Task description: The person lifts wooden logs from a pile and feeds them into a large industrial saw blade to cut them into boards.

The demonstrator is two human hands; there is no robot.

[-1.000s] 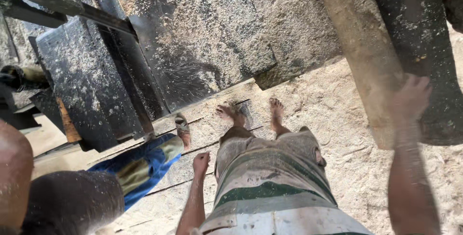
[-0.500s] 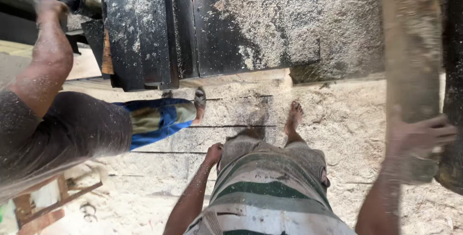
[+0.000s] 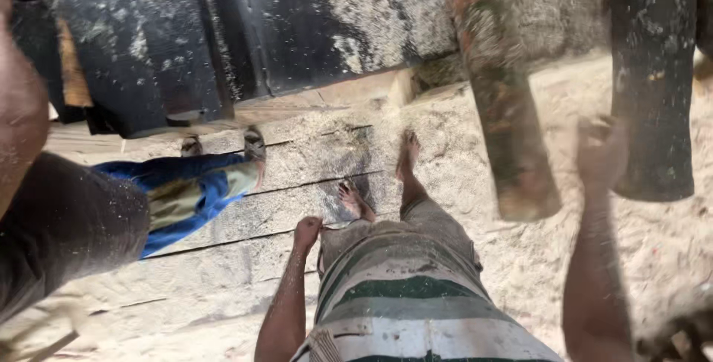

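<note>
Since half a second ago my right hand (image 3: 600,147) has come off the wooden post (image 3: 505,117); it now hangs blurred in the gap between that post and the dark beam (image 3: 652,87), touching neither as far as I can see. Fingers smeared by motion, can't tell if they're spread or curled. My left hand (image 3: 307,230) sits loosely closed at my hip, holding nothing, against my striped shorts (image 3: 405,295).

Post top is cut off by the frame edge; its lower end is blunt, brownish, caked in sawdust, tilted slightly, ending above the sandy floor (image 3: 520,258). Beam top also cut off. Black machine body (image 3: 223,28) fills the upper left, dusted with sawdust, its upper part out of view.

A co-worker's arm and dark sleeve (image 3: 59,221) crowd the left edge, blue trousers (image 3: 186,191) and sandalled foot (image 3: 255,143) on the floor planks (image 3: 297,206). Open floor lies right of my feet, under the post.
</note>
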